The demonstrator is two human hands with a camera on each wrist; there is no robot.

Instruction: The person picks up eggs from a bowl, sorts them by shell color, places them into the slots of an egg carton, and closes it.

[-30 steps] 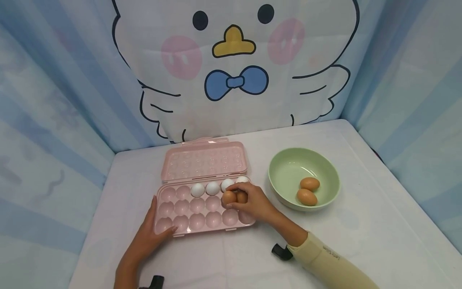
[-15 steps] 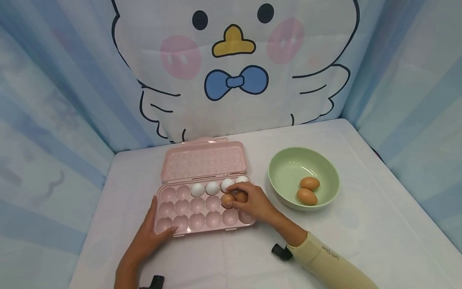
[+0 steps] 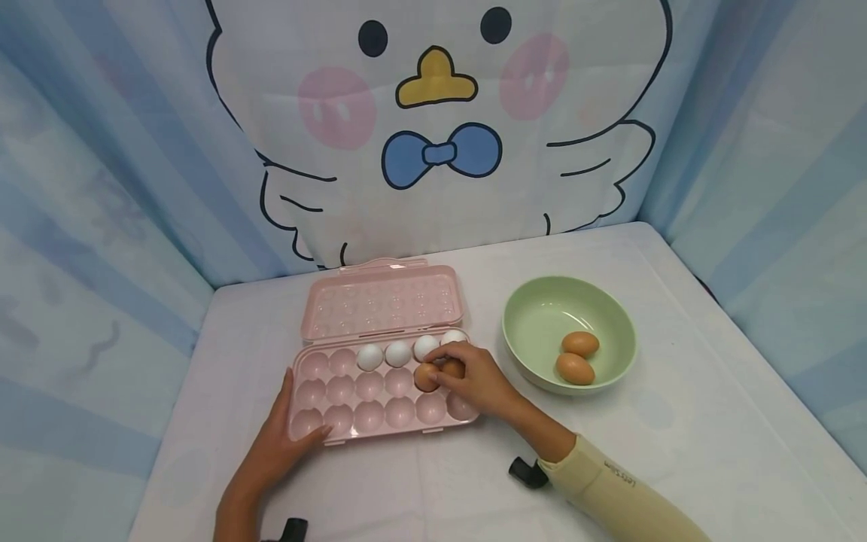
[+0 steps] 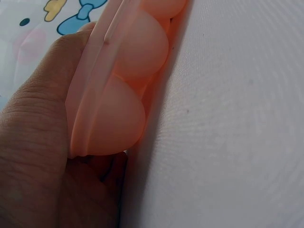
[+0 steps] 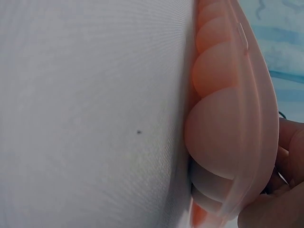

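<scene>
A pink plastic egg tray (image 3: 384, 443) lies on the table with its lid (image 3: 382, 301) folded back. My left hand (image 3: 278, 440) grips its near left corner, thumb along the front edge; the left wrist view shows that thumb (image 4: 52, 80) on the rim. Several white eggs (image 3: 398, 354) sit in the far row. In the middle row, my right hand (image 3: 477, 376) pinches a brown egg (image 3: 424, 378) seated in a cup. Another brown egg (image 3: 453, 368) rests beside it, partly covered by the fingers. The right wrist view catches only part of this hand (image 5: 285, 180) beyond the tray.
A green bowl (image 3: 535, 354) holding two brown eggs (image 3: 578, 357) stands right of the tray. A white cloth (image 3: 650, 452) covers the table. Behind rises a curtain (image 3: 440, 211) with a cartoon bird; blue curtains (image 3: 81, 301) flank both sides.
The brown egg in my right hand has settled slightly lower into its cup, and the thumb has shifted a little right on it. My left hand stays in place.
</scene>
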